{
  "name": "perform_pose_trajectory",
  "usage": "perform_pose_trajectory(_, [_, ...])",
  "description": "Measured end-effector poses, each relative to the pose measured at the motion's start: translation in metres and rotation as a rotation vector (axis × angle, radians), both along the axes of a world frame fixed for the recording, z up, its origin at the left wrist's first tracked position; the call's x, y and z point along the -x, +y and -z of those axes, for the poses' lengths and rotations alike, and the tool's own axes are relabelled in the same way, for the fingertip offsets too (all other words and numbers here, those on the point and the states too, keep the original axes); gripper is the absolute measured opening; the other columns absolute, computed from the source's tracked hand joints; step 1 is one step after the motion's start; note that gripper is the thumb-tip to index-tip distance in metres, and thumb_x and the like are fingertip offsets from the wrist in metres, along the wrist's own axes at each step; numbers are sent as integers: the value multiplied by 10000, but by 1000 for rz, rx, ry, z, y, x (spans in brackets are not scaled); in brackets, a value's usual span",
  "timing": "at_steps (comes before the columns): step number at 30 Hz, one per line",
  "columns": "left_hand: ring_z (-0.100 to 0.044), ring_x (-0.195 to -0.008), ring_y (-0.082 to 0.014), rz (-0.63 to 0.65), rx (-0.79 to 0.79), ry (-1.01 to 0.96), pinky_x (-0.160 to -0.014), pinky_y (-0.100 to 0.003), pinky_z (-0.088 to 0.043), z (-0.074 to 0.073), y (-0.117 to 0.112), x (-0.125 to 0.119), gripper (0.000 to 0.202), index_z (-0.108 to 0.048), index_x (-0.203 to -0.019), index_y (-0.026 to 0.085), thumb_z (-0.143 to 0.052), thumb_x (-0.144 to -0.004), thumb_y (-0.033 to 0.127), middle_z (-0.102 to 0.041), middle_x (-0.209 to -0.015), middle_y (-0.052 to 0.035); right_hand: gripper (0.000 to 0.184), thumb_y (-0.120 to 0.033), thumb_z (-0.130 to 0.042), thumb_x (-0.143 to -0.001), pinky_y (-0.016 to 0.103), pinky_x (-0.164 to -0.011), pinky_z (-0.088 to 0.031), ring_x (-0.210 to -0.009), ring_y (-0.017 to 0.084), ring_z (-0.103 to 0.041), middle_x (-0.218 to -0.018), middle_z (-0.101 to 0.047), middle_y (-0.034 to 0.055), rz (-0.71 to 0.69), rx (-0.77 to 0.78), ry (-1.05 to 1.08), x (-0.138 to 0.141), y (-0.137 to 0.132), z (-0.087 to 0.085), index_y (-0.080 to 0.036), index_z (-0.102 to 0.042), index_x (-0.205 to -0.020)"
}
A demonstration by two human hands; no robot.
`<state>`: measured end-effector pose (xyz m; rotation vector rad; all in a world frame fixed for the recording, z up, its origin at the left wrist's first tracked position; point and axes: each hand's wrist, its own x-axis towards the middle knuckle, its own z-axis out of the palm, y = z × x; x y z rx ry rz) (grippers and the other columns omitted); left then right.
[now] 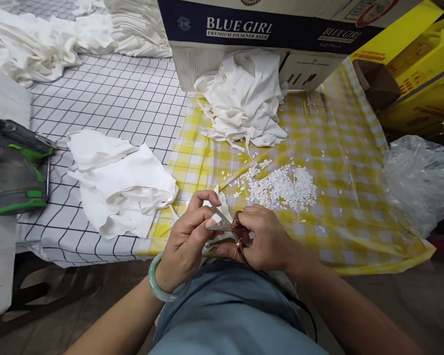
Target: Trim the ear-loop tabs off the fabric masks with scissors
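Observation:
My right hand [261,236] grips a pair of scissors [227,227] by its handles, with the blades spread apart and pointing left. Between my left thumb and fingers is a small end of white fabric [222,204], and my left hand [192,236] is closed on it close to the blades. More of that fabric hangs partly hidden behind both hands. Just beyond my right hand lies a heap of tiny white snippets [284,187]. A pile of white garments [122,182] rests to the left, and another white fabric pile [244,98] sits farther back.
A large beer carton [299,34] stands at the back. Yellow boxes [425,74] and a clear plastic bag [422,182] are on the right. A grey-green tool [17,167] is at far left. More white cloth [59,39] lies at back left. The table's front edge [107,256] is near my body.

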<state>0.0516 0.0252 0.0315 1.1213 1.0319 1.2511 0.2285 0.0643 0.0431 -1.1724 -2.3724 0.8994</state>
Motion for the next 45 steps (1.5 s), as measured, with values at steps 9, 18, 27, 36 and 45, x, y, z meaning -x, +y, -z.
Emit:
perform_pose_trajectory(9, [-435,-1133,-246,51,-28,2,-908,-336,-430,3,-1,0,231,-628,-745,207,-491,-930,185,-487,-1009,-89,539,-633,-681,-740,271,-584,-274,-526,101,-378,-524,-477,-26,6,25,6,-2,0,0,-193,-436,-550])
perform_pose_trajectory(18, [-439,-1122,-244,71,-72,26,-931,-351,-418,4,1,-1,253,-633,-755,207,-491,-960,247,-485,-1024,-89,560,-646,-660,-754,264,-563,-280,-496,91,-348,-500,-444,-35,3,60,17,-2,1,-1,-196,-417,-524])
perform_pose_trajectory(27, [-435,-1120,-241,106,-97,25,-952,-346,-406,7,4,-4,256,-633,-766,187,-489,-969,247,-522,-964,-94,572,-665,-639,-747,251,-532,-262,-484,80,-326,-490,-417,-39,82,202,-67,-11,-4,2,-185,-433,-511])
perform_pose_trajectory(36, [-482,-1034,-223,251,-32,171,-902,-332,-436,21,27,-33,323,-594,-715,163,-459,-972,304,-487,-1062,-98,580,-671,-585,-797,247,-480,-236,-468,83,-317,-470,-379,-42,325,330,-111,-46,-10,26,-188,-458,-502])
perform_pose_trajectory(45, [-534,-1075,-202,65,-242,735,-897,-301,-437,-6,-8,47,147,-518,-781,185,-512,-923,151,-531,-1080,-79,411,-396,-772,-715,446,-864,-515,-992,311,-634,-1047,-701,146,215,-197,12,-61,-22,41,-166,-623,-1021])
